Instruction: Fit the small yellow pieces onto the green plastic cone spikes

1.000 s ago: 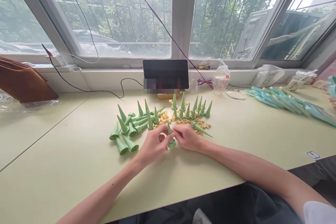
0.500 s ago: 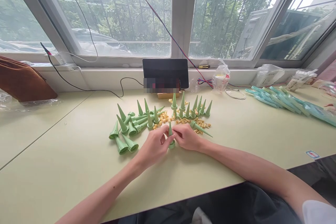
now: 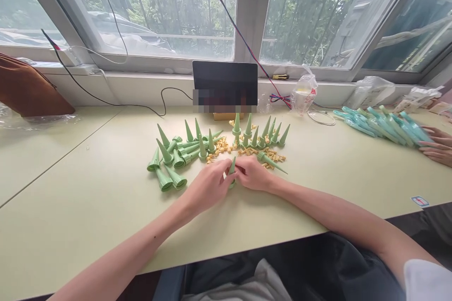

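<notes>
My left hand (image 3: 212,178) is closed around a green cone-shaped plastic spike (image 3: 232,168), which points up and leans slightly right just above the table or on it. Pressed against the spike's right side is my right hand (image 3: 253,172), its fingers pinched together; whatever they hold is hidden. Beyond the hands lie small yellow plastic pieces (image 3: 221,145) in loose heaps. Several green spikes (image 3: 284,136) stand upright behind them. One spike (image 3: 275,163) lies on the yellow pieces beside my right hand. More spikes (image 3: 163,180) lie or stand in a cluster to the left.
A dark tablet (image 3: 225,77) leans by the window on a small cardboard box (image 3: 229,116). At right, another person's hands (image 3: 438,145) touch a row of teal plastic-wrapped items (image 3: 379,126). A brown bag (image 3: 30,88) sits far left, and a clear plastic bag (image 3: 305,93) stands behind.
The view has tilted down slightly. The spike between my hands leans more to the right. Another person's hands have come in at the right edge by the teal items, which have shifted.
</notes>
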`<state>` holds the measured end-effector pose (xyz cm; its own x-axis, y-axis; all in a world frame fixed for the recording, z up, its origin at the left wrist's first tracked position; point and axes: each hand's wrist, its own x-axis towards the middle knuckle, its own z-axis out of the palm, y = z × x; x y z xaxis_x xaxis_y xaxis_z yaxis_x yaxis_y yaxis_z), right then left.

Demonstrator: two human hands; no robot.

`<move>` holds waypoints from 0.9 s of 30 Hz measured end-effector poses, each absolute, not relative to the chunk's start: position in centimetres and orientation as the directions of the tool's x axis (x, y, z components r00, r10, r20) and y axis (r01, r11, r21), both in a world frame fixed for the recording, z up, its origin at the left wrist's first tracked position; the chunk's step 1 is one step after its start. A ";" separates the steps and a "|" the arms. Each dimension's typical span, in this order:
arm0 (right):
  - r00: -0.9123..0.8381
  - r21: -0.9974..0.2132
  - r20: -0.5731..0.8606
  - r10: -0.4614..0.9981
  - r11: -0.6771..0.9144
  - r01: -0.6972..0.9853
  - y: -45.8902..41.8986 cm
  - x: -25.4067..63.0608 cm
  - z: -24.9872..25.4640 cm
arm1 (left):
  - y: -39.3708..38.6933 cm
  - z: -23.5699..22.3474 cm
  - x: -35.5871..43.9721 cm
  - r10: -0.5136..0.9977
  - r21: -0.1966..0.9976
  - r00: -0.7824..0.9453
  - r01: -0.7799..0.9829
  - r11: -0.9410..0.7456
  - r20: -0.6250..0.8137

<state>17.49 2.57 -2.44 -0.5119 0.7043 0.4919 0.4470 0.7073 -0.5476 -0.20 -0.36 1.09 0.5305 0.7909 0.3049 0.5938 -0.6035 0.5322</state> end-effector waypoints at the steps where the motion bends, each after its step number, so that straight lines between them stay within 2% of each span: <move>1: -0.516 -0.547 0.488 0.704 0.707 0.448 2.5 17.5 -2.4 | -0.4 1.1 -0.2 0.790 0.532 0.530 0.593 -0.605 0.308; 7: -0.475 -0.577 0.519 0.711 0.701 0.420 2.6 17.6 -2.4 | 0.0 1.0 -0.2 0.775 0.544 0.526 0.560 -0.625 0.349; 14: -0.436 -0.594 0.522 0.733 0.680 0.431 2.8 17.7 -2.7 | 0.3 0.8 -0.7 0.662 0.415 0.635 0.519 -0.748 0.399; 17: -0.424 -0.593 0.525 0.737 0.675 0.439 2.9 17.6 -2.8 | 0.3 0.5 -0.7 0.665 0.416 0.623 0.521 -0.745 0.411; 19: -0.416 -0.589 0.540 0.731 0.682 0.434 2.9 17.6 -2.8 | 0.3 0.3 -0.5 0.709 0.473 0.571 0.530 -0.703 0.413; 21: -0.414 -0.583 0.552 0.724 0.690 0.430 2.8 17.6 -2.8 | 0.3 0.3 -0.4 0.771 0.586 0.507 0.510 -0.629 0.386; 25: -0.418 -0.574 0.556 0.719 0.695 0.433 2.7 17.5 -2.8 | 0.4 0.7 -0.3 0.870 0.867 0.451 0.332 -0.371 0.200; 27: -0.412 -0.569 0.566 0.715 0.699 0.432 2.7 17.5 -2.8 | 0.4 1.1 -0.3 0.894 0.938 0.434 0.251 -0.240 0.112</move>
